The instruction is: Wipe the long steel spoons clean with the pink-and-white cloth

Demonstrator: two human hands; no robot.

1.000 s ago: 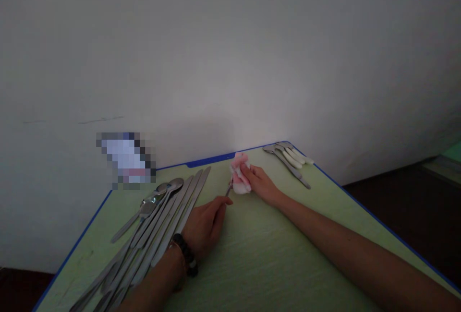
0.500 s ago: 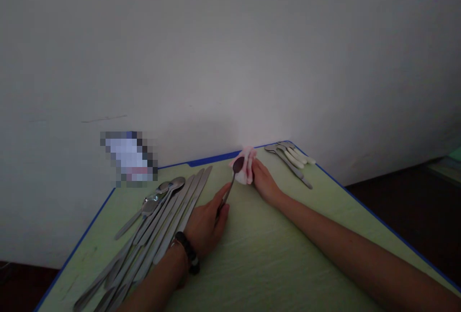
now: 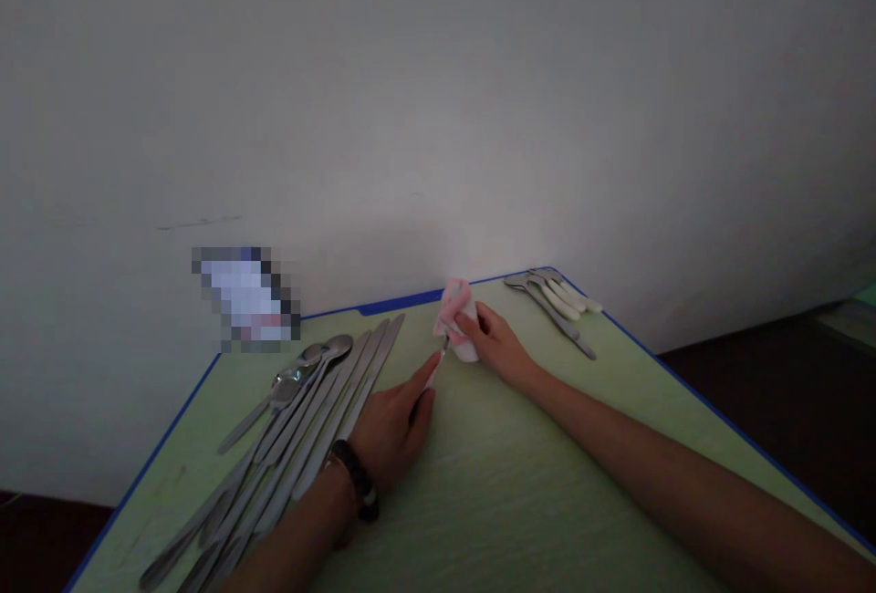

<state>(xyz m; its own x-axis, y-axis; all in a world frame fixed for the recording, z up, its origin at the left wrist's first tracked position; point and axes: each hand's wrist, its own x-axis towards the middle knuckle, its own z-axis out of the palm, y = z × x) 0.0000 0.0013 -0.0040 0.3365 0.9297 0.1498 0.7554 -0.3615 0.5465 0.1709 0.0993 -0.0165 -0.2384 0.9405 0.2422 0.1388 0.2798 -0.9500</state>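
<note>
Spoon [image 3: 444,346] gripped in left hand [image 3: 393,424], head hidden by cloth [image 3: 456,303] right hand [image 3: 503,348] clasps.

Knives [image 3: 350,392] left on table [image 3: 534,465], cutlery [image 3: 564,306] right, cloth [image 3: 455,306] between, wall [image 3: 438,119] behind

Green, blue-edged table [image 3: 534,493] stands against pale wall [image 3: 438,100]. Thin dark streak [image 3: 200,223] marks wall at left. Pixelated object [image 3: 239,292] sits at table's far-left corner, identity obscured. Dark floor [image 3: 759,379] shows either side.

Dim grey wall [image 3: 438,100], dark floor [image 3: 766,365]
</note>
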